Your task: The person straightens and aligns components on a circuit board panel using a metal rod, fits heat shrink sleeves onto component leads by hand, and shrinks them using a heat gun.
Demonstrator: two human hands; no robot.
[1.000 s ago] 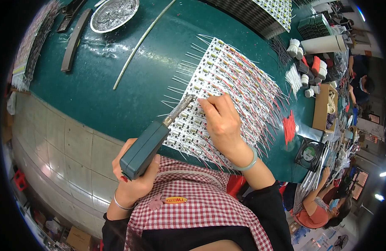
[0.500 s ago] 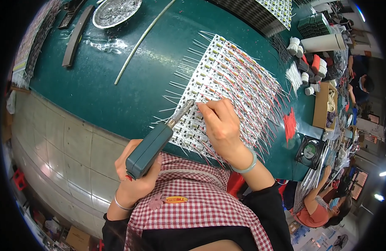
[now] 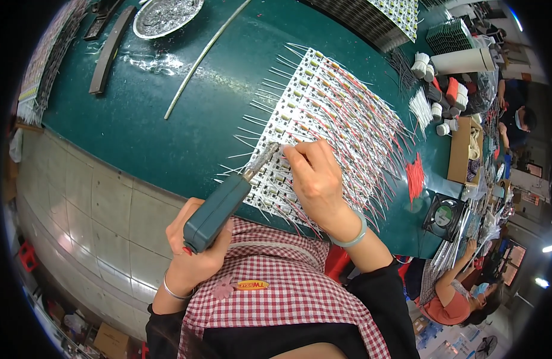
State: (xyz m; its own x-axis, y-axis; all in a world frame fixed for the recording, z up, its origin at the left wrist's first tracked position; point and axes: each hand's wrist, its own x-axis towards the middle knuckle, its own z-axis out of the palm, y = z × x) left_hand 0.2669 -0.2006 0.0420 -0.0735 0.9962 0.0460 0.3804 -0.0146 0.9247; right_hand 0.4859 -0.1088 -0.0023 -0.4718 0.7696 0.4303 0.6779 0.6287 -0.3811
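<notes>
My left hand (image 3: 198,248) is wrapped round the dark green body of a soldering gun (image 3: 215,209). The gun's metal tip reaches onto a sheet of small white circuit boards (image 3: 306,96) near its left side. Close beside that tip, my right hand (image 3: 316,182) is closed in a pinch over the boards; what its fingertips hold is too small to make out. Rows of thin red and white wires (image 3: 360,149) stick out of the boards, with white ends along the left edge. My right hand covers part of the sheet.
A bowl of grey metallic scraps (image 3: 167,17), a dark curved bar (image 3: 111,51) and a pale rod (image 3: 207,51) lie further up the green table (image 3: 138,137). Red wires (image 3: 414,179), a small fan (image 3: 444,215) and a cardboard box (image 3: 465,149) are on the right. A co-worker (image 3: 452,299) sits beyond.
The soldering gun has shifted very slightly up and to the right. My right hand keeps its pinch at nearly the same spot.
</notes>
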